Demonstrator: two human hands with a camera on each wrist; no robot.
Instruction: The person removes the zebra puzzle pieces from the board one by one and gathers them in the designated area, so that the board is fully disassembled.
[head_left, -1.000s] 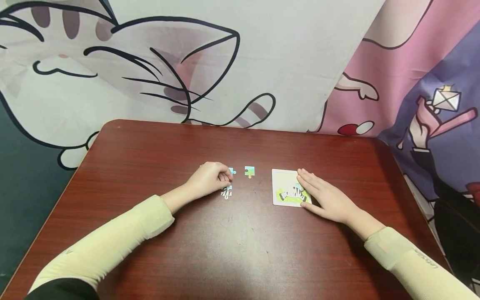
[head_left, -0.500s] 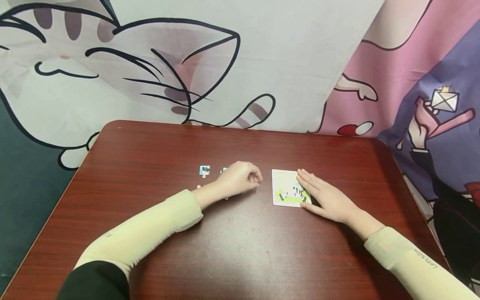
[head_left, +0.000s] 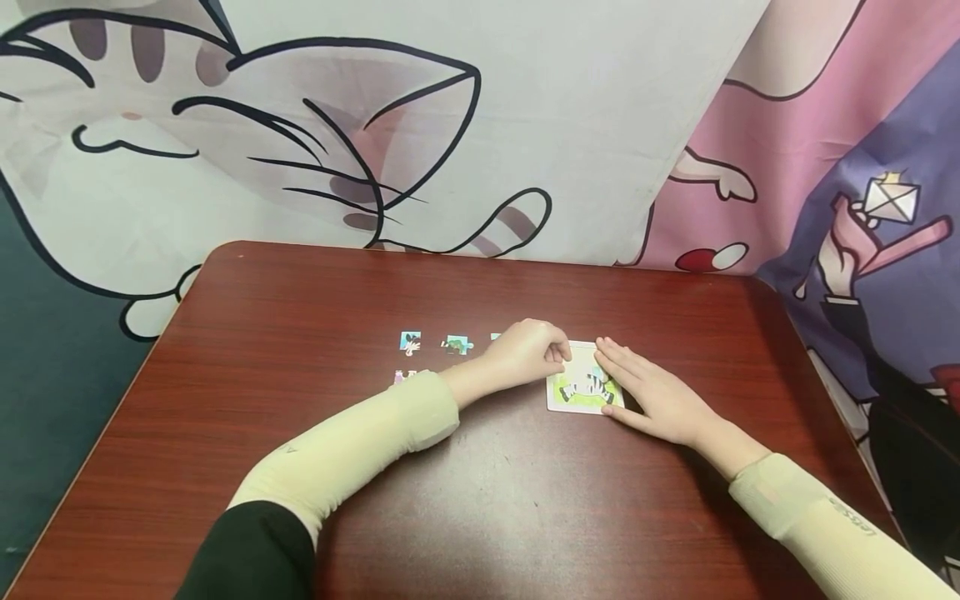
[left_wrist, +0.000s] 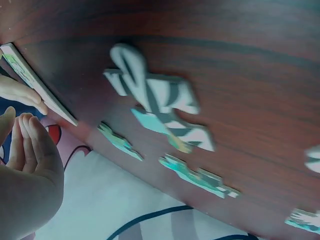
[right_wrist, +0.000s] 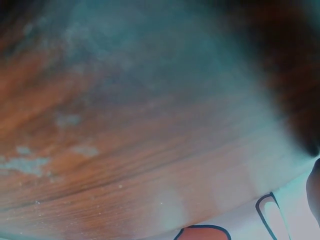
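My left hand is over the left edge of a square puzzle board with a zebra picture, its fingers curled toward the thumb. No piece shows between the fingers, and whether they hold one is hidden. My right hand lies with straight fingers on the board's right edge. Left of the board, a zebra-striped puzzle piece is hidden by my left forearm in the head view but plain in the left wrist view. Other loose pieces lie behind it, including a blue-green one and one with a dark-and-white head.
The brown wooden table runs back to a cartoon cat cloth. A partly covered piece sits by my left wrist, and another piece beside my sleeve. The right wrist view holds mostly tabletop.
My left hand has moved right from the loose pieces to the board's left edge, uncovering pieces at the left. My right hand and the board have stayed put.
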